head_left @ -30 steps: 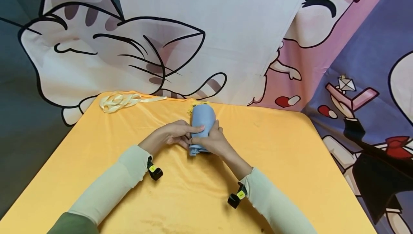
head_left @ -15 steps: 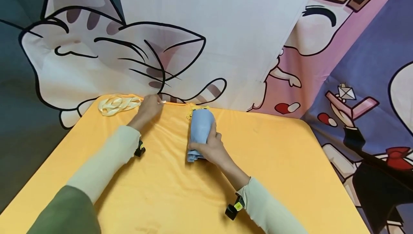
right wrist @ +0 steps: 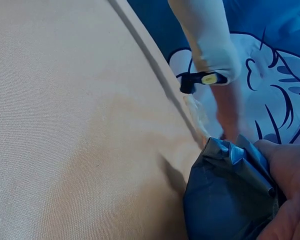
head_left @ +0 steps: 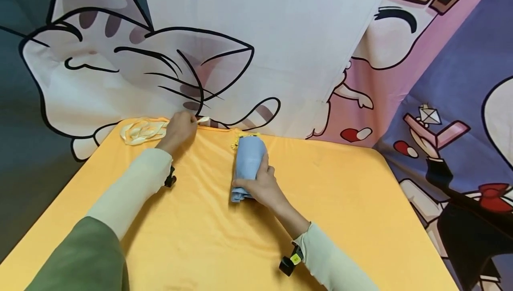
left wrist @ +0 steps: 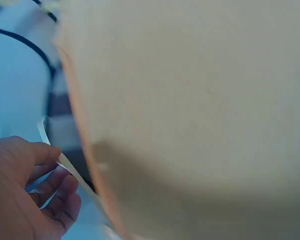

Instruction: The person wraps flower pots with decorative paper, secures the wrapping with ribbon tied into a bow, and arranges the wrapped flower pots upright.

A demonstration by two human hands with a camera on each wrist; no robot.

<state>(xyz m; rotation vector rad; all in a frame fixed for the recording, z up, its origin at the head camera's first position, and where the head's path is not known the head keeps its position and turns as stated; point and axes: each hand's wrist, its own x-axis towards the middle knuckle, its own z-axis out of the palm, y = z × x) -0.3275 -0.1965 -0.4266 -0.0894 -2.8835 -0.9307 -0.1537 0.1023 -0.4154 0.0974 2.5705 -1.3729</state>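
Note:
Near the table's far edge my left hand [head_left: 181, 129] pinches the end of a cream ribbon [left wrist: 72, 171] between thumb and forefinger. The rest of that ribbon lies in a loose coil just left of the hand, partly behind it in the head view. My right hand [head_left: 263, 183] grips a blue wrapped bundle [head_left: 249, 157] around its lower right side and holds it upright. Yellow frilly bits [head_left: 239, 138] show behind the bundle's top; what they belong to is mostly hidden. In the right wrist view the gathered folds of the wrapping [right wrist: 235, 155] stick out beside the thumb.
A yellow cloth [head_left: 192, 237] covers the table. Directly behind the table's far edge hangs a printed backdrop [head_left: 224, 72] with a cartoon cat. Another printed panel [head_left: 433, 157] stands along the right side.
My left hand has left the bundle, moved to the far left and picked up the ribbon's end, lifting it slightly. My right hand still holds the bundle.

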